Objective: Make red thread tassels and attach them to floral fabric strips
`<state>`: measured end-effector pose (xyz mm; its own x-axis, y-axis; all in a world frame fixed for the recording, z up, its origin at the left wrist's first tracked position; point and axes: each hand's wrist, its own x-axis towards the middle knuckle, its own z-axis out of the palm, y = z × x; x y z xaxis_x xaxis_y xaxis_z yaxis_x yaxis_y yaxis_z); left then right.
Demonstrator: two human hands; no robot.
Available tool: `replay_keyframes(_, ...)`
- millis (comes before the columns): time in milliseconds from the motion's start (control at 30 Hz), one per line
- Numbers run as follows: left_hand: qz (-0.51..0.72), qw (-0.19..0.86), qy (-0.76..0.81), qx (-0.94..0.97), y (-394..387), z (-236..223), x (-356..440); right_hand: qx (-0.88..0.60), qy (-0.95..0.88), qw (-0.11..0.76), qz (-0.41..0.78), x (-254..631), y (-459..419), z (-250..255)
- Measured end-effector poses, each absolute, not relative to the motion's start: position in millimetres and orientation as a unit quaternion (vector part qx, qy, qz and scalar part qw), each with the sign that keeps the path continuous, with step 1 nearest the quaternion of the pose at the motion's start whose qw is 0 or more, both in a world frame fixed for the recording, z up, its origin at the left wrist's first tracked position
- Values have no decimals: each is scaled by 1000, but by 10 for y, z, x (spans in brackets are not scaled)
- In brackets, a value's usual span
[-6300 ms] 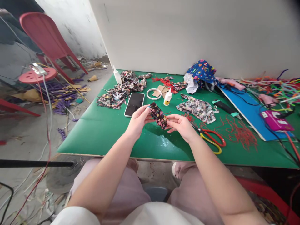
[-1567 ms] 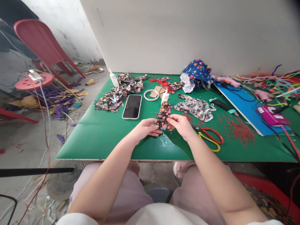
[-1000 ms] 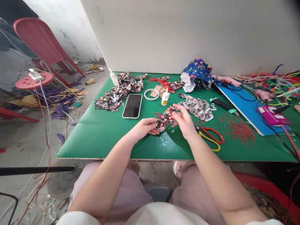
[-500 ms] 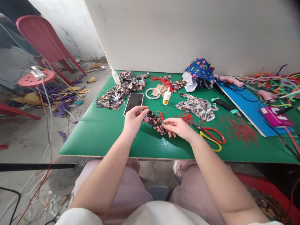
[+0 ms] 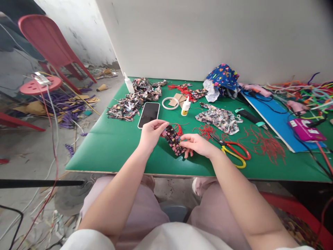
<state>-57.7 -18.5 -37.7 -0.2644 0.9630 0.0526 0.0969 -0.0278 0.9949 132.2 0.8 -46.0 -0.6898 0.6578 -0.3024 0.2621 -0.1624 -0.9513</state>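
Between my two hands is a small dark rectangular floral fabric piece, tilted over the green table. My left hand pinches its upper left corner between thumb and fingertips. My right hand grips its lower right edge, the other fingers partly behind it. Just beyond the piece a red tassel lies on the table. A phone rests by my left hand. Scissors with red and yellow handles lie right of my right hand, beside loose red threads.
Past my hands stand a small glue bottle, a white tape ring and cardboard pieces. Floral fabric scraps and a white bottle are at the back left. A utility knife and blue board lie right.
The fabric piece has turned to a steeper slant, its lower end nearer the table's front edge. Both hands keep their hold on it, the left shifted slightly right.
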Motion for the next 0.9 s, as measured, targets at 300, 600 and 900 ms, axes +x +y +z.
replay_keyframes(300,548,396,570,466,-193,-378,-570,-362,-628,147,673,1318,10,-455)
replay_keyframes(600,558,489,525,416,-198,-336,-550,-358,-604,199,684,1299,26,-444)
replay_keyframes(900,520,612,373,465,-218,-277,-412,-347,-559,256,708,1324,37,-383)
